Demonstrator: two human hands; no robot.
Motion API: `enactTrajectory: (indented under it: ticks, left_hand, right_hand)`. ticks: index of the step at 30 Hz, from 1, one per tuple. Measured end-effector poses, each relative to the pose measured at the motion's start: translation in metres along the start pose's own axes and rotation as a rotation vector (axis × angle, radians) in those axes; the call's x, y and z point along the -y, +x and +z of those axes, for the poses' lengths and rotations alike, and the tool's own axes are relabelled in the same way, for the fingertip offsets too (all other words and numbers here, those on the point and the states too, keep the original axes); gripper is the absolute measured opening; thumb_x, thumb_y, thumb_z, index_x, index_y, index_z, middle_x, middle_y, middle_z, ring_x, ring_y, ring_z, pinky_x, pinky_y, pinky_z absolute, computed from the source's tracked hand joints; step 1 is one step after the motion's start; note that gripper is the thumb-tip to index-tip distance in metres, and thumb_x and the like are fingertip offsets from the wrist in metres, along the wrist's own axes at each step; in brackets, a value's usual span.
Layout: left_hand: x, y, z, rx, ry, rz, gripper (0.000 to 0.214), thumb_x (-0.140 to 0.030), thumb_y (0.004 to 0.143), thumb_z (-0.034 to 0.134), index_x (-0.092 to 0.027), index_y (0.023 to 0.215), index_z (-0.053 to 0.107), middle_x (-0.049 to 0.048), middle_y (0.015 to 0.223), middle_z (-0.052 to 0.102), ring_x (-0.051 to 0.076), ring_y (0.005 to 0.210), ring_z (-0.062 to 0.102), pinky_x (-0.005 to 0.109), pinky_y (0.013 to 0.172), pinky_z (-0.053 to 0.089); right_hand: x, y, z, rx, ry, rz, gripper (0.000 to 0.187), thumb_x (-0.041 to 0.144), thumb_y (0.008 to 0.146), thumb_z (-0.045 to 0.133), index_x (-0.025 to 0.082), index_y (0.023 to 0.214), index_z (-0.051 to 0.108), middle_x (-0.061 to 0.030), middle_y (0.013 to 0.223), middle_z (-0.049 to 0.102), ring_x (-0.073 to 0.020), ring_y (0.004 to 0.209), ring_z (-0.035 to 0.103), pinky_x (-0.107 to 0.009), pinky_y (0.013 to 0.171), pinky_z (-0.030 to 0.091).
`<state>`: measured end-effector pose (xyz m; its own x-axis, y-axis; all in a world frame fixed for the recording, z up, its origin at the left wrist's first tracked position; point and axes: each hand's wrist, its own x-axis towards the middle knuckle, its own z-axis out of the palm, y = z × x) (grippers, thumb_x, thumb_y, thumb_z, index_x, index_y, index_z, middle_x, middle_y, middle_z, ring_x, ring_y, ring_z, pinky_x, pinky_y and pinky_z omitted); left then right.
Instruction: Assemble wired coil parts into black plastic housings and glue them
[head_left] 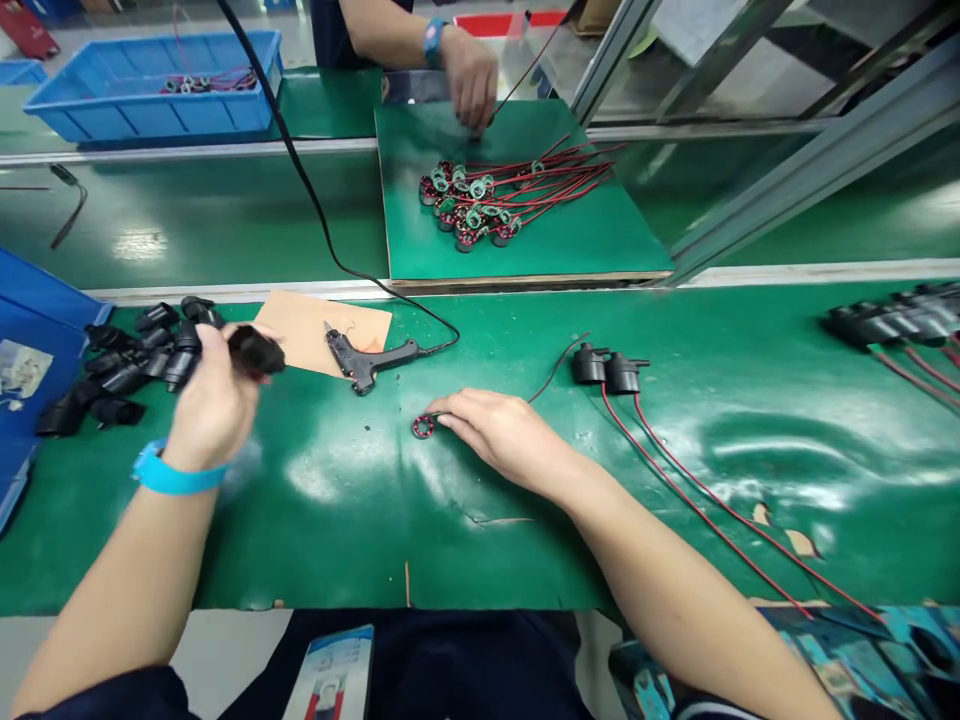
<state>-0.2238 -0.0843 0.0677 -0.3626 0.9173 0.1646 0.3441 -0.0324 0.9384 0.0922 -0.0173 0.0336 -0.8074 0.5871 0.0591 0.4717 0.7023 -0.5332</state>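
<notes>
My left hand (214, 400), with a blue band at the wrist, is closed around a black plastic housing (255, 350). It hovers beside a heap of similar black housings (124, 355) at the left. In the middle of the bench my right hand (499, 430) pinches a small ring-shaped motor coil (423, 427) with red and black windings. A dark wire (559, 368) comes out behind that hand. Between my hands, farther back, a black glue gun (367, 357) lies partly on a piece of brown cardboard (300, 325).
Two black housings with red wires (606, 372) stand right of my right hand; more lie far right (900, 318). Across the bench, a co-worker's hand (471, 80) is above wired coils (476, 205). A blue bin (157, 110) stands back left. The glue gun's cord (315, 200) hangs from above.
</notes>
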Motion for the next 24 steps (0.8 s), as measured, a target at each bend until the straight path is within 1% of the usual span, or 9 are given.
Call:
enactTrajectory:
  ticks: [2, 4, 5, 7, 9, 11, 14, 19, 24]
  left_hand:
    - [-0.006, -0.02, 0.03, 0.136, -0.345, -0.304, 0.065, -0.074, 0.097, 0.024, -0.021, 0.081, 0.058, 0.0037, 0.083, 0.057, 0.019, 0.078, 0.059, 0.033, 0.066, 0.05]
    - [-0.007, -0.036, 0.054, 0.289, -0.482, -0.466, 0.066, -0.076, 0.096, 0.025, -0.02, 0.075, 0.054, 0.0029, 0.075, 0.053, 0.017, 0.069, 0.056, 0.029, 0.058, 0.045]
    - [-0.006, -0.042, 0.062, 0.369, -0.494, -0.49, 0.068, -0.078, 0.094, 0.024, -0.02, 0.075, 0.053, 0.0018, 0.071, 0.051, 0.015, 0.064, 0.053, 0.028, 0.054, 0.041]
    - [-0.002, -0.051, 0.07, 0.528, -0.432, -0.437, 0.067, -0.083, 0.089, 0.033, -0.02, 0.08, 0.054, -0.0014, 0.066, 0.046, 0.012, 0.056, 0.042, 0.027, 0.051, 0.035]
    - [0.002, -0.057, 0.071, 0.609, -0.256, -0.307, 0.055, -0.076, 0.085, 0.056, -0.02, 0.087, 0.053, -0.0032, 0.071, 0.045, 0.012, 0.06, 0.039, 0.027, 0.055, 0.034]
    - [0.004, -0.062, 0.069, 0.593, -0.051, -0.165, 0.041, -0.058, 0.088, 0.067, -0.02, 0.095, 0.052, -0.0023, 0.08, 0.048, 0.013, 0.069, 0.043, 0.028, 0.064, 0.039]
    - [0.005, -0.069, 0.068, 0.565, 0.047, -0.025, 0.025, -0.042, 0.095, 0.064, -0.021, 0.103, 0.051, 0.002, 0.096, 0.053, 0.016, 0.083, 0.051, 0.032, 0.075, 0.045]
    - [0.006, -0.073, 0.071, 0.551, -0.04, 0.073, 0.031, -0.036, 0.088, 0.076, -0.024, 0.113, 0.061, 0.008, 0.114, 0.058, 0.021, 0.102, 0.06, 0.034, 0.083, 0.053]
    - [0.003, -0.073, 0.072, 0.56, -0.025, 0.104, 0.033, -0.034, 0.086, 0.078, -0.025, 0.116, 0.067, 0.0098, 0.12, 0.058, 0.023, 0.107, 0.063, 0.036, 0.087, 0.057]
  right_hand:
    - [0.001, 0.002, -0.001, -0.004, 0.052, 0.028, 0.027, 0.027, 0.106, 0.043, 0.021, 0.119, 0.066, -0.0082, 0.111, 0.074, -0.0216, 0.102, 0.07, -0.038, 0.09, 0.055]
    - [0.003, 0.005, -0.001, -0.014, 0.097, 0.086, 0.026, 0.032, 0.103, 0.051, 0.02, 0.12, 0.067, -0.0079, 0.112, 0.075, -0.0211, 0.099, 0.07, -0.036, 0.089, 0.053]
    - [0.004, 0.006, 0.0, -0.019, 0.1, 0.124, 0.028, 0.035, 0.101, 0.057, 0.02, 0.121, 0.068, -0.0078, 0.109, 0.075, -0.021, 0.095, 0.071, -0.035, 0.086, 0.053]
    - [0.006, 0.009, 0.003, -0.031, 0.069, 0.196, 0.036, 0.042, 0.093, 0.068, 0.021, 0.122, 0.07, -0.0061, 0.1, 0.075, -0.02, 0.083, 0.07, -0.033, 0.077, 0.051]
    - [0.006, 0.012, 0.007, -0.042, 0.03, 0.224, 0.035, 0.043, 0.089, 0.073, 0.024, 0.119, 0.072, -0.0035, 0.09, 0.073, -0.0181, 0.073, 0.067, -0.03, 0.069, 0.048]
    - [0.006, 0.013, 0.01, -0.062, 0.016, 0.222, 0.029, 0.04, 0.088, 0.074, 0.025, 0.113, 0.075, -0.0013, 0.08, 0.07, -0.0162, 0.067, 0.063, -0.029, 0.065, 0.044]
    - [0.009, 0.008, 0.007, -0.168, 0.065, 0.16, 0.024, 0.035, 0.087, 0.076, 0.022, 0.108, 0.076, 0.0016, 0.069, 0.063, -0.0133, 0.06, 0.057, -0.026, 0.061, 0.042]
    - [0.027, -0.01, -0.014, -0.389, 0.201, 0.01, 0.025, 0.036, 0.089, 0.075, 0.024, 0.11, 0.075, 0.0045, 0.062, 0.052, -0.011, 0.053, 0.048, -0.024, 0.053, 0.04]
    - [0.045, -0.016, -0.02, -0.35, 0.283, -0.092, 0.024, 0.038, 0.091, 0.073, 0.026, 0.111, 0.074, 0.0033, 0.064, 0.061, -0.0103, 0.049, 0.048, -0.024, 0.05, 0.042]
